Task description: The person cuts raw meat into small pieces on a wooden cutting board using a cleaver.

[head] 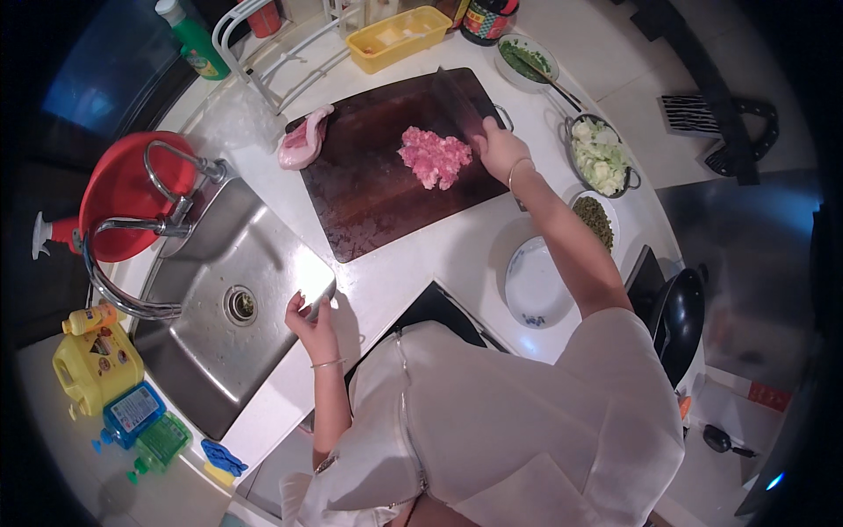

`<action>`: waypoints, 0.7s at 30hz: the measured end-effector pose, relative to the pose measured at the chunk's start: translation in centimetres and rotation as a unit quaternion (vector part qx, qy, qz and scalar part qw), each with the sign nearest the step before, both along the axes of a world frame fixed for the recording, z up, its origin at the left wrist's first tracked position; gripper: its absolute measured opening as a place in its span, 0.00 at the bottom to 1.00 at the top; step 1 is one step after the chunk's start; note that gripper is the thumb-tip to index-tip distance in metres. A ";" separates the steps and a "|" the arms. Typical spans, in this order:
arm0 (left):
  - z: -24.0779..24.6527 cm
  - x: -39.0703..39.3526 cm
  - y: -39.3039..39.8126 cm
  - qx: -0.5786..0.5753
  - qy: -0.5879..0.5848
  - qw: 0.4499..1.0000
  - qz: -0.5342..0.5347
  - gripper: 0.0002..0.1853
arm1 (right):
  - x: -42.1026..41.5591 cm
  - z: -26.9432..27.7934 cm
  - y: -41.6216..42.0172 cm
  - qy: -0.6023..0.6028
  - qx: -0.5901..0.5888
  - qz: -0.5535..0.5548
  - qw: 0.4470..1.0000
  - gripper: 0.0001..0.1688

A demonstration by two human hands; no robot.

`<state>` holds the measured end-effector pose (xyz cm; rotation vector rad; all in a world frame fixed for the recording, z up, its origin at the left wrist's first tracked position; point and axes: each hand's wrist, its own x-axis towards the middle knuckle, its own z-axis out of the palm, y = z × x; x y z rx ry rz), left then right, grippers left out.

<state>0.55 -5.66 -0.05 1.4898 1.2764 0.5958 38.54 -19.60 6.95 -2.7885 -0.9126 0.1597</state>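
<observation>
My right hand (498, 148) grips a broad-bladed kitchen knife (454, 99) over the far right part of a dark wooden cutting board (355, 211). Beside the blade, a spread heap of minced pink meat (435, 157) lies on the board. A larger piece of raw meat with a pale layer of fat or skin (306, 141) rests at the board's far left corner. My left hand (313, 324) hovers by the near right corner of the stainless steel sink (217, 356), fingers apart and holding nothing. Whether it touches the rim I cannot tell.
Along the right stand a bowl of green paste (525, 62) with chopsticks, a dish of chopped cabbage (600, 155), a plate of dark minced food (593, 221), a white bowl (537, 283) and a black pan (681, 323). A faucet (132, 306) and red basin (118, 191) border the sink.
</observation>
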 end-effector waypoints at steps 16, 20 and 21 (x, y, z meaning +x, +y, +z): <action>0.2 0.0 -0.3 0.001 0.018 1.000 -0.005 0.29 | -0.5 -0.5 0.4 0.014 0.020 -0.029 0.999 0.15; -0.5 -0.3 -0.5 0.006 0.020 1.000 -0.013 0.28 | 0.0 -0.3 0.5 0.008 0.011 -0.013 1.000 0.15; -0.4 -0.2 -0.5 0.009 0.020 1.000 -0.016 0.28 | -0.1 0.1 0.6 0.007 0.028 -0.022 0.999 0.15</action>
